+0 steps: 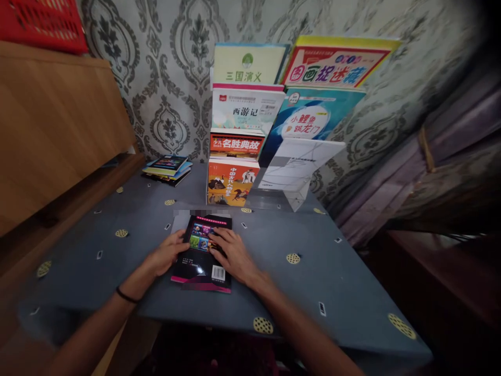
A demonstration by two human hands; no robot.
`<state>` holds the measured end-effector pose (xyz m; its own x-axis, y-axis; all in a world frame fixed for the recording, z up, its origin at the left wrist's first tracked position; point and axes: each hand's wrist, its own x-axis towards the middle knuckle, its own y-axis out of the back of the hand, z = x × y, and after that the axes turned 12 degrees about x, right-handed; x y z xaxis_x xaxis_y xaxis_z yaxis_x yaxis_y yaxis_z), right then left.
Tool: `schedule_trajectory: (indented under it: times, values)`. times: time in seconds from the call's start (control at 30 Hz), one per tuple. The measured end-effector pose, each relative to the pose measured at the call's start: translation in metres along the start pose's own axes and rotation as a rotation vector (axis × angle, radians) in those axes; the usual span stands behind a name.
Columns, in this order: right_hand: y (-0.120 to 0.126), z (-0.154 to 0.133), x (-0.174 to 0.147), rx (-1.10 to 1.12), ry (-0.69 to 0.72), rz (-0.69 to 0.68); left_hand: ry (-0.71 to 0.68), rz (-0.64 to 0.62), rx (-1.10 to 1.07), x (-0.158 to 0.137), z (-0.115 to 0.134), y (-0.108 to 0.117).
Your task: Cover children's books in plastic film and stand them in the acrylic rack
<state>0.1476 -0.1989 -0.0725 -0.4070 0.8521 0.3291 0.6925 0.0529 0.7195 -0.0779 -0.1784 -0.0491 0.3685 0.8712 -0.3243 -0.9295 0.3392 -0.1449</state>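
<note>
A black book (201, 261) with a pink edge lies flat on the table in front of me, its back cover up. Small colour pictures and a barcode show on that cover. My left hand (168, 252) is at the book's left edge, gripping it with the fingers bent. My right hand (233, 254) lies over the right half of the cover, fingers stretched out flat and apart, hiding part of the pictures. Just behind the book stands a clear acrylic display rack (296, 200) with several books in tiers, among them an orange one (230, 183) at the bottom left.
A small pile of books (168, 167) sits at the table's back left. The table (282, 292) has a grey-blue patterned cloth. A wooden cabinet (58, 104) stands at the left with a red basket (47, 23) on top. A curtain (410, 172) hangs at the right.
</note>
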Motion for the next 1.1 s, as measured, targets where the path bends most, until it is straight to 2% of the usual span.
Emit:
schedule_trajectory:
  times: [0.1, 0.27, 0.33, 0.4, 0.5, 0.57, 0.67, 0.73, 0.8, 0.87, 0.93, 1.1]
  values:
    - [-0.003, -0.001, 0.0, -0.032, 0.003, -0.003, -0.036, 0.006, 0.094, 0.002, -0.003, 0.004]
    - [-0.008, -0.002, 0.0, -0.066, 0.005, -0.007, -0.209, 0.078, 0.367, 0.002, -0.003, 0.008]
    - [-0.009, -0.001, -0.001, -0.048, 0.012, 0.005, -0.252, 0.158, 0.523, -0.001, -0.001, 0.01]
    - [-0.008, 0.002, -0.001, 0.012, 0.016, 0.053, -0.299, 0.294, 0.725, -0.005, 0.003, 0.01]
    - [-0.003, 0.009, -0.002, 0.12, -0.046, 0.21, -0.427, 0.471, 1.096, -0.004, 0.011, -0.002]
    - [-0.001, 0.015, -0.002, 0.159, -0.124, 0.322, -0.553, 0.428, 1.288, 0.003, 0.014, -0.019]
    - [0.001, 0.023, -0.003, 0.204, -0.215, 0.416, -0.712, 0.166, 1.439, 0.024, 0.01, -0.048]
    - [-0.001, 0.026, -0.004, 0.219, -0.241, 0.431, -0.746, 0.027, 1.465, 0.039, 0.003, -0.063]
    - [-0.003, 0.027, -0.004, 0.188, -0.244, 0.426, -0.742, -0.041, 1.445, 0.051, -0.005, -0.07]
    - [-0.005, 0.027, -0.003, 0.12, -0.24, 0.401, -0.722, -0.06, 1.399, 0.059, -0.011, -0.07]
    - [-0.005, 0.026, -0.003, 0.055, -0.241, 0.366, -0.694, -0.019, 1.343, 0.062, -0.012, -0.064]
    - [-0.004, 0.023, -0.004, 0.002, -0.215, 0.332, -0.612, 0.115, 1.313, 0.058, 0.0, -0.026]
